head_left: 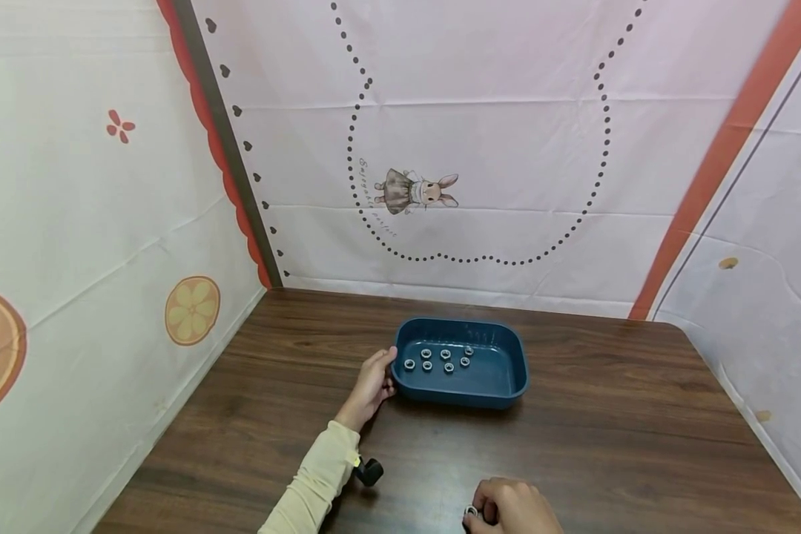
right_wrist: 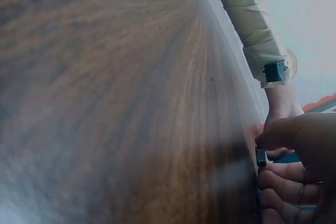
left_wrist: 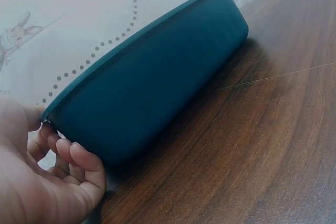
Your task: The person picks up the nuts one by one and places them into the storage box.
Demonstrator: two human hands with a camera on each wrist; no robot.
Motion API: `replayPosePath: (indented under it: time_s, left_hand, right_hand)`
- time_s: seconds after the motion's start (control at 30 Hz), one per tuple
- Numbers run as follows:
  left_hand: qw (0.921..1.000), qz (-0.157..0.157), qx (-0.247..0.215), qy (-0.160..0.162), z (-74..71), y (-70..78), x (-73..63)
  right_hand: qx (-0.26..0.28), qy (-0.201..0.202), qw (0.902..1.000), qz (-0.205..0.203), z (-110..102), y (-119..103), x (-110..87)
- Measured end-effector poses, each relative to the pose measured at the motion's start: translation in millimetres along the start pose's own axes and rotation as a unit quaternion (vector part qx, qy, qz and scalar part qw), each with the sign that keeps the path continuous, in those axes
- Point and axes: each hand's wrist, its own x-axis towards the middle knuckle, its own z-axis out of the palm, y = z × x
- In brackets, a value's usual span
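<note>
A dark blue plastic tray (head_left: 450, 397) stands on the table, with several small metal nuts (head_left: 449, 368) lying in its left and middle part. My left hand (head_left: 371, 382) grips the tray's left end; in the left wrist view the thumb is at the rim and the fingers curl beneath it. Closer to me, at the bottom of the head view, my right hand (head_left: 517, 508) pinches one metal nut (head_left: 470, 512). From the right wrist, that nut (right_wrist: 261, 157) shows edge-on between thumb and forefinger, just above the tabletop.
The brown wood-grain table (head_left: 607, 437) reaches back to a printed cloth (head_left: 507, 185), and similar cloths flank it on both sides. A small black camera (head_left: 369, 472) is strapped at my left wrist, over the pale yellow sleeve (head_left: 314, 475).
</note>
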Motion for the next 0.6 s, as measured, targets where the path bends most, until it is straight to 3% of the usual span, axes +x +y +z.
replayPosePath:
  time_s: [0.17, 0.43, 0.6]
  left_hand:
    - [0.9999, 0.002, -0.006, 0.012, -2.4, -10.0, 9.2]
    - [0.9996, 0.011, -0.002, 0.026, -0.7, -12.5, 8.0]
    - [0.9995, 0.012, -0.002, 0.029, 0.4, -11.6, 7.7]
  right_hand:
    - [0.002, 0.005, 0.9999, -0.009, -3, 2, -1.0]
    - [-0.006, 0.002, 1.0, 0.002, -12, 2, -1.7]
    - [-0.036, 0.035, 0.9987, -0.009, -29, -1, -2.5]
